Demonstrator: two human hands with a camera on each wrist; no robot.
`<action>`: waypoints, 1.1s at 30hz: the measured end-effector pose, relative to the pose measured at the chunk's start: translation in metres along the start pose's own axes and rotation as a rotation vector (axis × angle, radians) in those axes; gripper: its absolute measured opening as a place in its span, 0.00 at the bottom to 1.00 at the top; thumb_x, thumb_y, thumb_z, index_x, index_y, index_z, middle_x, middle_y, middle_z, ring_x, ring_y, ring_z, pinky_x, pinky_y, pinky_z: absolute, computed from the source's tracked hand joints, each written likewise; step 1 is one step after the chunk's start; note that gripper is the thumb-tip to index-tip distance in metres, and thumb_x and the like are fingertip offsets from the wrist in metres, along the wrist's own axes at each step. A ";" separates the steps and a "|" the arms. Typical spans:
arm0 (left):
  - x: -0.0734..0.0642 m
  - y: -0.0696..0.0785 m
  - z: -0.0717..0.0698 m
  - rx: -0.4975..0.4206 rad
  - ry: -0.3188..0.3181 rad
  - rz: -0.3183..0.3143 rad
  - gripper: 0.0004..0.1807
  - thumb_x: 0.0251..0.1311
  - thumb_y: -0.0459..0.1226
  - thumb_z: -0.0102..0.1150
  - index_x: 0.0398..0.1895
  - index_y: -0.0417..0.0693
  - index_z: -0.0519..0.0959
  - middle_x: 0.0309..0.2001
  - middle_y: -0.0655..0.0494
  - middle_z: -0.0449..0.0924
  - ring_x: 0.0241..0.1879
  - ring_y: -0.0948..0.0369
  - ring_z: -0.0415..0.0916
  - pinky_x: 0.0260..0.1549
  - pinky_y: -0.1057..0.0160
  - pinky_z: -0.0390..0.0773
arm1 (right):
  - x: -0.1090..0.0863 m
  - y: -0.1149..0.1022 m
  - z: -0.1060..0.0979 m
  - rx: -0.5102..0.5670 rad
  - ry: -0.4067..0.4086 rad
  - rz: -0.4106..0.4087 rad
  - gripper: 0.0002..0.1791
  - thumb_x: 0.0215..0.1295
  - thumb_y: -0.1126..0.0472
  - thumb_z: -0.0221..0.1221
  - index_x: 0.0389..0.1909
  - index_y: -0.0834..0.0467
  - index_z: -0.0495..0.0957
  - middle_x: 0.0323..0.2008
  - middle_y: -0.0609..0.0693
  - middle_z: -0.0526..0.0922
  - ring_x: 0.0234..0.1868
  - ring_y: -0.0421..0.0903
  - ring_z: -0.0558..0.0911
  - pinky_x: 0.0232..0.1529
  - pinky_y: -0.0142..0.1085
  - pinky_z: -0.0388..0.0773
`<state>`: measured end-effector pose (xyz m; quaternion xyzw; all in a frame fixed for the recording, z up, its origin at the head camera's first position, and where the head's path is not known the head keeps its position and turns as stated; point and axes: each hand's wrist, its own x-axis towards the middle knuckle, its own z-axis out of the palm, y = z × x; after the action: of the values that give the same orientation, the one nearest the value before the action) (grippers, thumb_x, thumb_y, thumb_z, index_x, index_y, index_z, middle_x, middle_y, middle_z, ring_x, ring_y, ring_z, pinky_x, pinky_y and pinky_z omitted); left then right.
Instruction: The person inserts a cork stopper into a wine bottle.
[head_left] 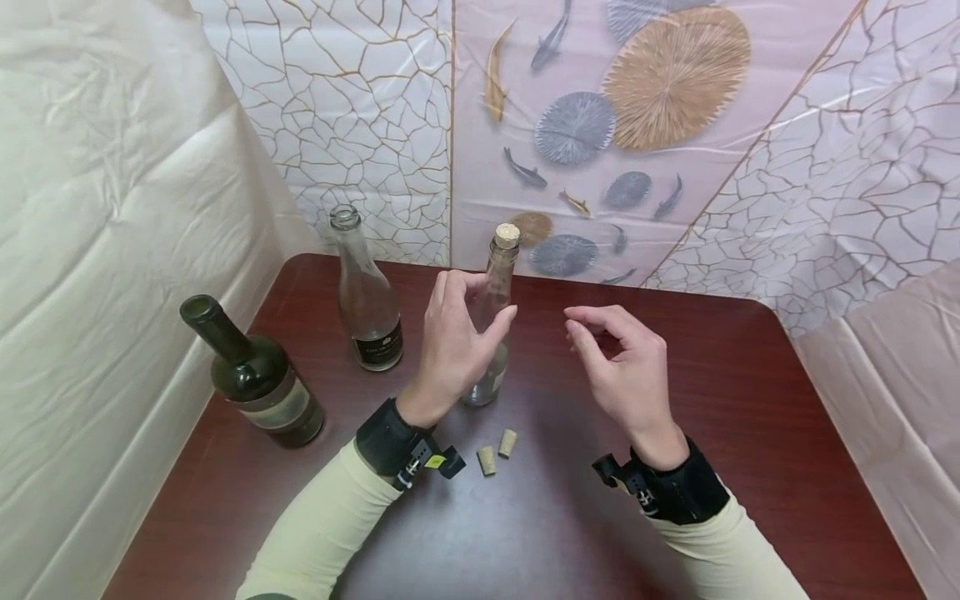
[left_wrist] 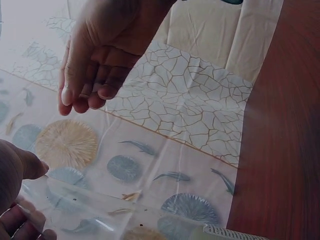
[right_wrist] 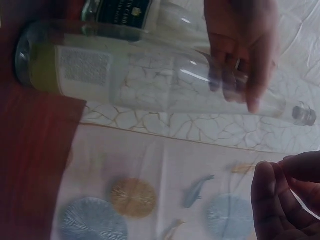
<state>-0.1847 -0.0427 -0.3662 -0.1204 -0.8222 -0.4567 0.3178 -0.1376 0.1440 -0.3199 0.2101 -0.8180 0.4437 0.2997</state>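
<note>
My left hand [head_left: 455, 337] curls round the upper part of a clear glass bottle [head_left: 482, 389], its thumb across the near side and its fingers seen through the glass in the right wrist view. A cork [head_left: 507, 235] sits in the mouth of this upright bottle, its top standing above the rim. To the right and apart from it, my right hand [head_left: 626, 358] hovers with thumb and fingertips drawn together and nothing visible between them. Two small corks [head_left: 487, 461] lie on the table in front of the bottle.
A second clear bottle [head_left: 367, 300] with a black label and a dark green bottle [head_left: 258, 379] stand uncorked at the left of the dark red table [head_left: 750, 400]. Patterned sheeting [head_left: 360, 108] hangs along the table's back and sides.
</note>
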 end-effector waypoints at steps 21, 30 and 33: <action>-0.065 -0.065 -0.025 -0.130 -0.090 -0.123 0.21 0.55 0.47 0.69 0.44 0.44 0.76 0.39 0.50 0.76 0.37 0.60 0.77 0.38 0.60 0.82 | -0.083 0.072 0.046 0.051 -0.085 0.295 0.10 0.62 0.57 0.65 0.40 0.57 0.86 0.27 0.48 0.85 0.24 0.39 0.80 0.25 0.25 0.76; -0.109 -0.089 -0.022 -0.103 -0.189 -0.214 0.14 0.58 0.44 0.67 0.40 0.46 0.77 0.34 0.53 0.81 0.32 0.63 0.78 0.33 0.61 0.83 | -0.089 0.052 0.053 0.066 -0.116 0.336 0.07 0.57 0.69 0.66 0.37 0.65 0.85 0.25 0.56 0.85 0.24 0.48 0.81 0.25 0.24 0.75; -0.114 -0.090 -0.022 -0.105 -0.208 -0.235 0.13 0.58 0.42 0.67 0.39 0.45 0.77 0.34 0.52 0.81 0.31 0.64 0.78 0.32 0.62 0.83 | -0.097 0.057 0.059 0.069 -0.117 0.367 0.07 0.57 0.69 0.66 0.37 0.64 0.85 0.25 0.55 0.85 0.23 0.47 0.80 0.24 0.24 0.75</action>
<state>-0.1322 -0.1000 -0.4909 -0.0867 -0.8340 -0.5182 0.1685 -0.1198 0.1307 -0.4451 0.0928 -0.8429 0.5058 0.1584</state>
